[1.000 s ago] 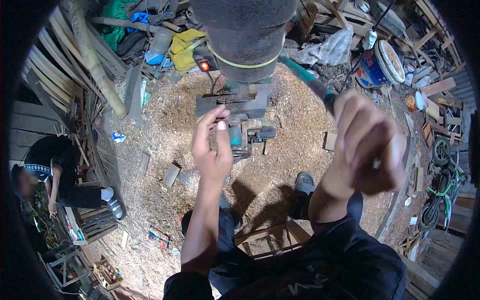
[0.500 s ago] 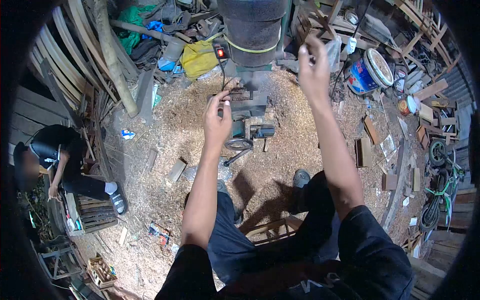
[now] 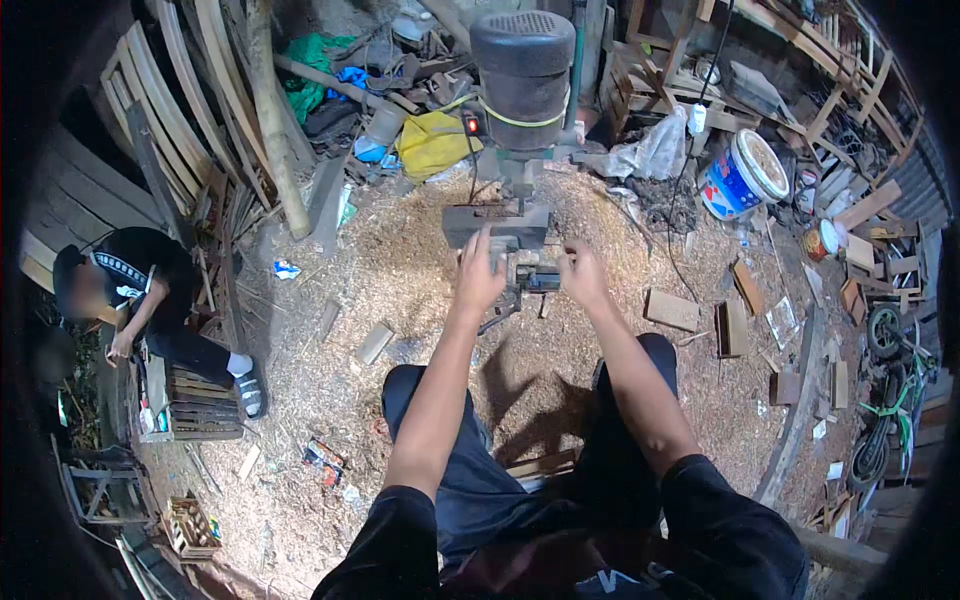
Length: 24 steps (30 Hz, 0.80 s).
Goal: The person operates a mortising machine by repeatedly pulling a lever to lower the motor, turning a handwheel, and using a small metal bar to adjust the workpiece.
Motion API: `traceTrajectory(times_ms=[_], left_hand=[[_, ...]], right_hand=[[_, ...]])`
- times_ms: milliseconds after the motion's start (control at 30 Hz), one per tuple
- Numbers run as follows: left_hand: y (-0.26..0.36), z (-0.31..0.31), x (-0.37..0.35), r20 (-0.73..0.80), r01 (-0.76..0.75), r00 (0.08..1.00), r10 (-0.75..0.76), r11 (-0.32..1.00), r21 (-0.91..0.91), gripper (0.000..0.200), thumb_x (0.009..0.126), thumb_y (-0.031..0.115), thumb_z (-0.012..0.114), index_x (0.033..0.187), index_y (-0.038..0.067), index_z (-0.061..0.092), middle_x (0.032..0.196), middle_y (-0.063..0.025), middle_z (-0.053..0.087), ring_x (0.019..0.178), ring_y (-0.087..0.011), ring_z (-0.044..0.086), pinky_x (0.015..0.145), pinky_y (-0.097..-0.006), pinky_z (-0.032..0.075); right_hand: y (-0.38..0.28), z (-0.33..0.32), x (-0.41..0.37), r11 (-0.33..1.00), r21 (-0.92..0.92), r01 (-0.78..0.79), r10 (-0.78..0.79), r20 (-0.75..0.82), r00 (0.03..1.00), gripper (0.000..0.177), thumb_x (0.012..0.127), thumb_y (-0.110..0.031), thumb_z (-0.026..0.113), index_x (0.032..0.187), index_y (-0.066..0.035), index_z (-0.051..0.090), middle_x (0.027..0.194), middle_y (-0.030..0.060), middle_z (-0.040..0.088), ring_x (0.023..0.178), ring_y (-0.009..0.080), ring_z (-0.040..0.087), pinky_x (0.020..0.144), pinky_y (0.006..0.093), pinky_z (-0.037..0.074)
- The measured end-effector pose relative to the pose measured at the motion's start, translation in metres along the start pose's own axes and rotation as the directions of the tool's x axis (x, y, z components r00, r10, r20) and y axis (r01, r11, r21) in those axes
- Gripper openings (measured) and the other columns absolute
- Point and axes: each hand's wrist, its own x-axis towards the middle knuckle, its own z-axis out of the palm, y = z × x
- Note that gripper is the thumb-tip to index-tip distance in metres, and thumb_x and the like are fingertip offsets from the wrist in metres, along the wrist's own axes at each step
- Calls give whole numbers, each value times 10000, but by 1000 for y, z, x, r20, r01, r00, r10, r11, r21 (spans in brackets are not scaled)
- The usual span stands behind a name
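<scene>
A dark machine with a round ribbed motor housing (image 3: 522, 85) stands ahead of me, a yellowish band around it. Below the housing lies a dark block (image 3: 495, 226) with wood shavings on top. My left hand (image 3: 482, 272) is at the block's front edge, fingers apart, with nothing visible in it. To the right of the small metal vise (image 3: 538, 279), my right hand (image 3: 582, 272) has its fingers bent together; anything between them is too small to make out. A red-lit switch (image 3: 472, 125) glows beside the motor housing.
A person (image 3: 130, 290) sits at the left. Sawdust and wood blocks (image 3: 671, 310) cover the floor. At the right stand a blue and white bucket (image 3: 735, 180) and a small green bike (image 3: 885, 400). A yellow sack (image 3: 435, 145) lies behind the machine.
My right hand has come down from high on the right to beside the vise, its fingers now bent together. My left hand has shifted slightly on the machine. The view has moved.
</scene>
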Motion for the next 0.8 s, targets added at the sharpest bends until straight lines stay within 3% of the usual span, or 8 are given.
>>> traceTrajectory(times_ms=[67,167,200,300,400,533,633,800], left_hand=[[13,-11,14,19,29,999,-30,998,55,788,853,114,625,1531,22,233,1342,-256,491,1222,-433,482,1048,-480,383],[43,-38,52,-54,-10,998,27,953,302,843,845,144,629,1548,36,177,1336,-236,489,1242,-408,476,1062,-525,342],[50,-46,68,-37,-4,999,15,961,278,881,837,152,650,1556,58,150,1379,-202,457,1249,-360,472,1085,-577,273],[65,-64,109,-43,25,999,-9,922,386,886,838,160,645,1561,75,140,1363,-172,477,1246,-338,480,1059,-580,310],[58,-59,134,-17,43,999,-40,873,485,915,826,183,654,1567,95,125,1345,-136,499,1241,-311,492,1032,-580,342],[58,-56,134,-2,79,996,-94,831,551,943,797,220,683,1571,138,149,1315,-104,531,1212,-285,521,1016,-598,357],[62,-58,134,41,34,996,-80,761,648,853,871,221,588,1576,130,118,1312,-117,545,1227,-334,509,1012,-639,346],[25,-33,126,27,4,998,-51,530,848,788,897,230,555,1575,147,162,1326,-102,554,1247,-310,500,1022,-654,321]], right_hand=[[-40,-8,16,986,18,166,-163,-110,980,279,874,-94,603,1138,-7,593,1037,252,638,895,435,639,793,500,516],[-92,-28,36,990,16,142,-141,-42,989,305,882,-103,603,1171,-19,557,1055,254,627,914,457,625,802,520,507],[-101,-30,42,984,59,169,-166,-55,985,304,887,-113,601,1170,-20,543,1058,262,625,921,471,616,802,526,504],[-110,-31,59,958,113,262,-243,-155,957,279,892,-125,600,1143,-13,547,1035,266,627,918,476,612,799,530,502],[-96,-30,56,969,68,239,-231,-113,966,298,887,-130,608,1148,-2,544,1033,269,635,921,473,617,806,527,506],[-53,-22,22,998,-1,66,-66,51,997,328,874,-153,626,1153,-2,541,1040,280,639,938,451,632,809,518,511],[-24,-5,-6,999,-41,-11,16,143,990,333,861,-162,642,1139,-7,542,968,271,654,915,436,645,791,512,516],[-21,11,-12,997,6,-72,68,225,972,287,860,-188,653,1059,0,566,864,253,680,858,429,668,768,510,524]])
